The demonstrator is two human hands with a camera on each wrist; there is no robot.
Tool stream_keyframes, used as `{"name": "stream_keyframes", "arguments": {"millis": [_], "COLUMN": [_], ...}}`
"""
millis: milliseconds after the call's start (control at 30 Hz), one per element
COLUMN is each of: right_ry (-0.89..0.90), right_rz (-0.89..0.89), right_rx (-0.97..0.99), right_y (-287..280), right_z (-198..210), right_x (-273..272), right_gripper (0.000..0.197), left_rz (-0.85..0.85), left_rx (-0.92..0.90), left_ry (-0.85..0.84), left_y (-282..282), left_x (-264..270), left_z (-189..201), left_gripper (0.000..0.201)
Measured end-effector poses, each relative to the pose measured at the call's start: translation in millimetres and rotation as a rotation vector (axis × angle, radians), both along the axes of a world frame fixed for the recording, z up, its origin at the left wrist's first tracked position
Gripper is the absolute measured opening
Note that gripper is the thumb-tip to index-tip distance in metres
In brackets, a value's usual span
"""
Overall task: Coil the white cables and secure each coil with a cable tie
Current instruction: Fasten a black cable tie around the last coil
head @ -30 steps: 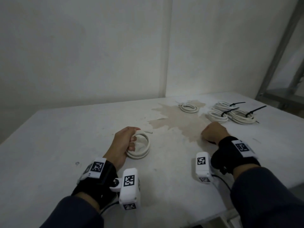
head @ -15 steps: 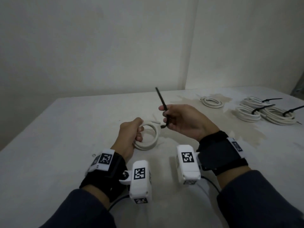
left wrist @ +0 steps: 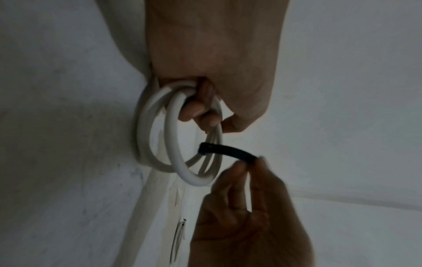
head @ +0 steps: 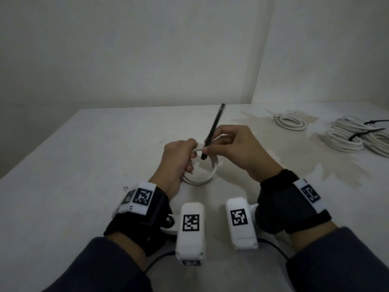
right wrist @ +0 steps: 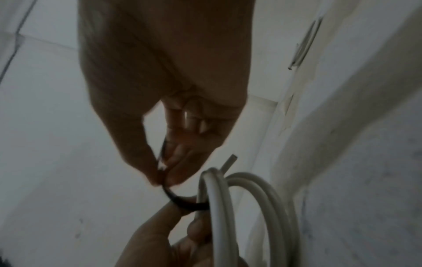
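Observation:
My left hand grips a small white cable coil by its rim, fingers curled through the loops. The coil stands on edge on the white table. My right hand pinches a black cable tie between thumb and fingertips, its long end pointing up and away. The tie's lower end reaches into the coil's opening, right beside my left fingers. In the right wrist view the tie bends toward the coil.
At the far right lie tied white coils with black ties, and a small loose coil on a brown stain. Walls meet in a corner behind the table.
My right hand came off the table with the cable tie and carried it left to the coil. My left hand lifted the coil's rim. The head view shifted left.

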State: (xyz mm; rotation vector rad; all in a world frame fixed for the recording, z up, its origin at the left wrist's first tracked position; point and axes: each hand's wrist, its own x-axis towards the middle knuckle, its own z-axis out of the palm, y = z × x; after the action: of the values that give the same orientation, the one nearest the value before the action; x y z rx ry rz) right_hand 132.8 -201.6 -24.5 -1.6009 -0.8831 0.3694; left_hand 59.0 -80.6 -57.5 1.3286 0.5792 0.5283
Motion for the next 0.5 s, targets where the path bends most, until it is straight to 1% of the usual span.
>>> {"name": "stream_keyframes", "arguments": {"millis": [100, 167, 200, 267, 333, 433, 500], "right_ry": [-0.188, -0.293, -0.312, -0.325, -0.328, -0.368, -0.388], "right_rz": [-0.087, -0.115, -0.097, -0.05, -0.038, -0.048, -0.043], "right_rx": [-0.027, -0.084, -0.105, -0.116, -0.074, -0.02, -0.019], "right_y": [2, 3, 4, 5, 5, 5, 5], "right_z": [-6, -10, -12, -15, -15, -17, -18], "right_x": [6, 10, 12, 13, 13, 16, 17], "right_gripper": [0.014, 0.019, 0.021, 0.017, 0.013, 0.014, 0.017], "left_rz": [-0.028, -0.053, -0.069, -0.099, -0.103, -0.085, -0.086], "left_rx": [0.043, 0.065, 0.071, 0.07, 0.062, 0.065, 0.055], "left_ry": [0.004, 0.006, 0.01, 0.019, 0.015, 0.013, 0.027], "left_y": [-1, -2, -3, -6, -9, -11, -11], "left_x": [-1, -2, -2, -3, -3, -1, -1], "left_z": [2, 2, 3, 5, 7, 7, 6], "left_gripper": [0.022, 0.026, 0.029, 0.03, 0.03, 0.035, 0.029]}}
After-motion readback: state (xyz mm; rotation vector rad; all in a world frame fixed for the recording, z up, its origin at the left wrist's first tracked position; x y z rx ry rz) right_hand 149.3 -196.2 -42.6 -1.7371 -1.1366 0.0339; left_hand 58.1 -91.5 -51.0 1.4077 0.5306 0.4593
